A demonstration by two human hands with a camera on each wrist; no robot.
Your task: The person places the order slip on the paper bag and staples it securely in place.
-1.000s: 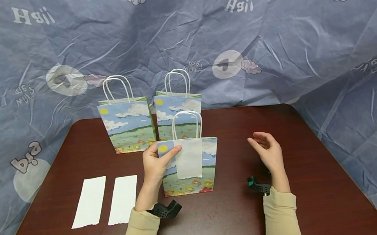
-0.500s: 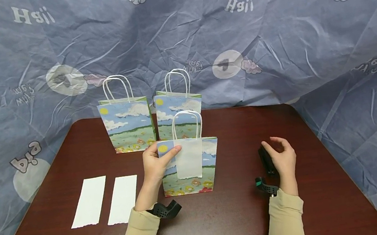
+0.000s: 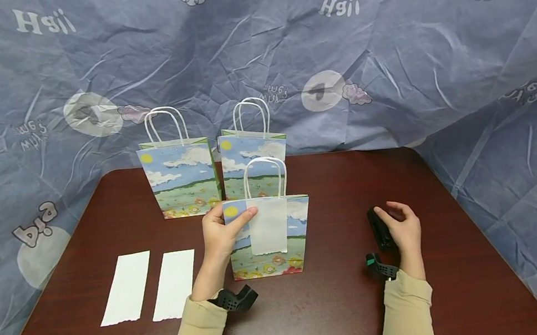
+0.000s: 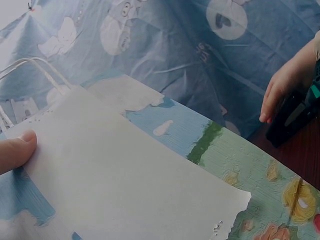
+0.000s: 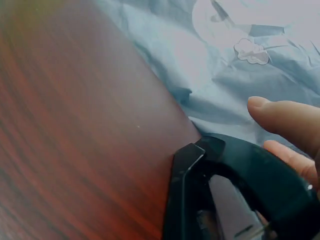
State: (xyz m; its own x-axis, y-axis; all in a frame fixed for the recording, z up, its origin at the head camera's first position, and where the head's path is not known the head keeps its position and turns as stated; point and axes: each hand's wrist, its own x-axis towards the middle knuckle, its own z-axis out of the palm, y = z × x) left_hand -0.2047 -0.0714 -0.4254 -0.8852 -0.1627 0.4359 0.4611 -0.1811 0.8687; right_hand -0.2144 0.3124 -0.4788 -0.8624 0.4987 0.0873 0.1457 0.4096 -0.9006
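In the head view, my left hand (image 3: 220,234) grips the upper left edge of a paper gift bag (image 3: 269,265) with a painted meadow. Its thumb presses near a white paper strip (image 3: 270,229) that hangs down the bag's front, below the white handles. The strip (image 4: 125,175) fills much of the left wrist view and has a torn lower edge. My right hand (image 3: 404,232) is at a black stapler (image 3: 380,229) on the right of the table, thumb tip right at its far end. In the right wrist view, thumb and a finger are spread behind the stapler (image 5: 250,165).
Two matching gift bags stand behind: the left bag (image 3: 181,178) and the right bag (image 3: 254,158), partly hidden. Two white paper strips, one outer (image 3: 126,288) and one inner (image 3: 174,285), lie left on the brown table (image 3: 330,182). A blue printed cloth (image 3: 133,50) hangs behind.
My right hand has moved right and toward me to the stapler, which was mostly hidden behind it and now shows. The left hand, bag and strip have stayed put.
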